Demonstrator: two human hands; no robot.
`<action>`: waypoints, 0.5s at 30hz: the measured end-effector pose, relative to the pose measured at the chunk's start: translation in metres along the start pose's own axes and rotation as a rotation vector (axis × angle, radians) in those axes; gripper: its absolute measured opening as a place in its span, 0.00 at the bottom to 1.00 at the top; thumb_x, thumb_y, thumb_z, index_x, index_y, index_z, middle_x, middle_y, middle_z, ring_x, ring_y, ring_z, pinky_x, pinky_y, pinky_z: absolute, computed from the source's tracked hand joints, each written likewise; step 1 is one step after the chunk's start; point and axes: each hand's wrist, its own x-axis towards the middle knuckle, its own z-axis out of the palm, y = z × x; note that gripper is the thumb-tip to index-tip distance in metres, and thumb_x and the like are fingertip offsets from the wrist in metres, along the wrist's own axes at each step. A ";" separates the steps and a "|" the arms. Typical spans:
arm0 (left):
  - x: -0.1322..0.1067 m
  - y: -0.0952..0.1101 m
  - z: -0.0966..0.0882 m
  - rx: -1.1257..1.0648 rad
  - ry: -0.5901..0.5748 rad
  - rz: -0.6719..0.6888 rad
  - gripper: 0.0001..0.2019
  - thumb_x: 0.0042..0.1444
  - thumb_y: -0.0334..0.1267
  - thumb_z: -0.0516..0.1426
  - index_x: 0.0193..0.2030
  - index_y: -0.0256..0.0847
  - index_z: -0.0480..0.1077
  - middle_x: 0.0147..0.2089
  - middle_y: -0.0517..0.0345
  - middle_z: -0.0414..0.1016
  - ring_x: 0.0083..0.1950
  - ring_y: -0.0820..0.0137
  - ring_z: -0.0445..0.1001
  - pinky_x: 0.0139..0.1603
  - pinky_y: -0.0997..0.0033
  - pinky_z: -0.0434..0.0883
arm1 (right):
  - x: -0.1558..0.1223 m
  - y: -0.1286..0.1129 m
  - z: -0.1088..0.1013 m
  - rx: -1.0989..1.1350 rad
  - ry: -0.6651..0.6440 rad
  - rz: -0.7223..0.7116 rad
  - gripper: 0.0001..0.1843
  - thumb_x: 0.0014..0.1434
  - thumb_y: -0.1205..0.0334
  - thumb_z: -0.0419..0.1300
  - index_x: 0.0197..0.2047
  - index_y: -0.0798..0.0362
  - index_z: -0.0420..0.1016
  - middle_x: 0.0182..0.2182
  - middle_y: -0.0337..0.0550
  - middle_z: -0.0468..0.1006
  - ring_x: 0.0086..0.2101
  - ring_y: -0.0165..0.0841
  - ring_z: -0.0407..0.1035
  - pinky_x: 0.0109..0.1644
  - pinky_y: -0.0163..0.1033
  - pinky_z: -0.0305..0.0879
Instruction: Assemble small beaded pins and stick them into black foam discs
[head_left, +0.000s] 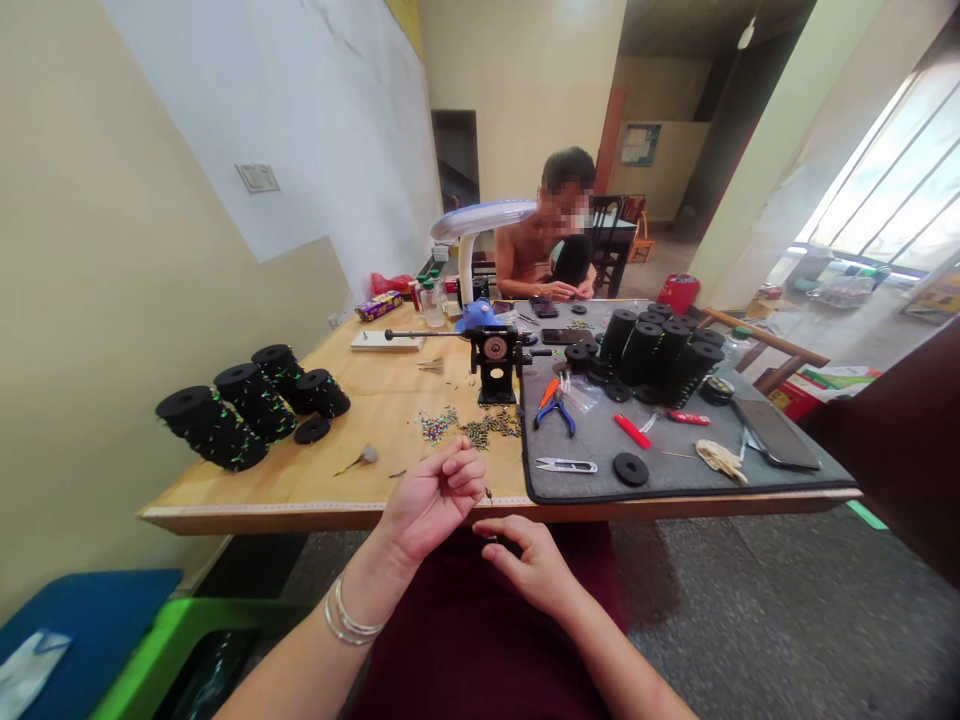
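My left hand is raised at the table's front edge, palm turned up and fingers curled into a pinch. What its fingertips hold is too small to make out. Just beside them hangs a tiny dark bead-like piece. Lower and to the right, my right hand is curved, its thumb a little apart from the fingers, close to that piece. Beyond my left hand lie a pile of small dark metallic pieces and a pile of coloured beads. Behind them stands a black hand-cranked winder.
Black foam spools stand at the left, more spools on the grey mat. The mat also bears pliers, thread snips, a foam disc and a phone. Across the table sits another person beside a lamp.
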 end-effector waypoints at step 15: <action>0.004 -0.006 -0.008 0.026 0.011 -0.004 0.12 0.64 0.29 0.42 0.30 0.35 0.60 0.19 0.68 0.53 0.19 0.81 0.56 0.21 0.80 0.55 | 0.017 -0.026 -0.007 0.090 0.195 -0.017 0.08 0.58 0.61 0.57 0.29 0.53 0.73 0.27 0.41 0.77 0.30 0.32 0.70 0.35 0.35 0.65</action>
